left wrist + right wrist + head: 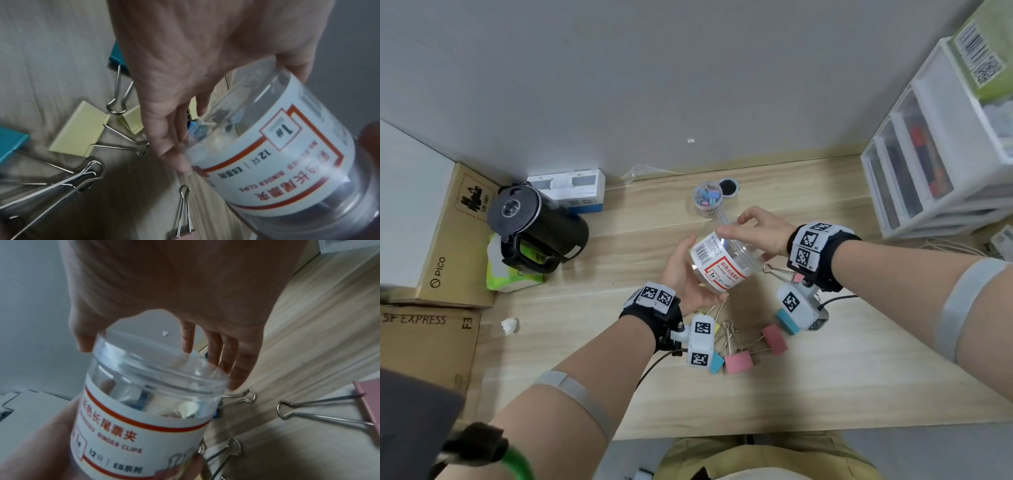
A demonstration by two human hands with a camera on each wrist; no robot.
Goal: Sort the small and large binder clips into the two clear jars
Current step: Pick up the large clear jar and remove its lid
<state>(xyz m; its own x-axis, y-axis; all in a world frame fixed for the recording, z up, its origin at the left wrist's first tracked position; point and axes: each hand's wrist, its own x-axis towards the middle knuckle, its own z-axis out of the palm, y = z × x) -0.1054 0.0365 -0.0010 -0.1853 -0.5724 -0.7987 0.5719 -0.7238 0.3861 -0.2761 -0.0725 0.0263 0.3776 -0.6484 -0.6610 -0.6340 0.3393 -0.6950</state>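
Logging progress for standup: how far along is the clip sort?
Looks done: the small jar at the back holds small coloured clips, its lid off beside it. In hand: the left hand grips the large labelled jar, tilted, while the right hand holds its clear lid. Left: the large clips lie on the desk.

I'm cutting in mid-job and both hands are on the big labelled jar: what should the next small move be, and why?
Probably twist the lid off. The left hand grips the big jar tilted above the desk, and the right hand has its fingers round the lid, which looks still on. The large clips still lie on the desk.
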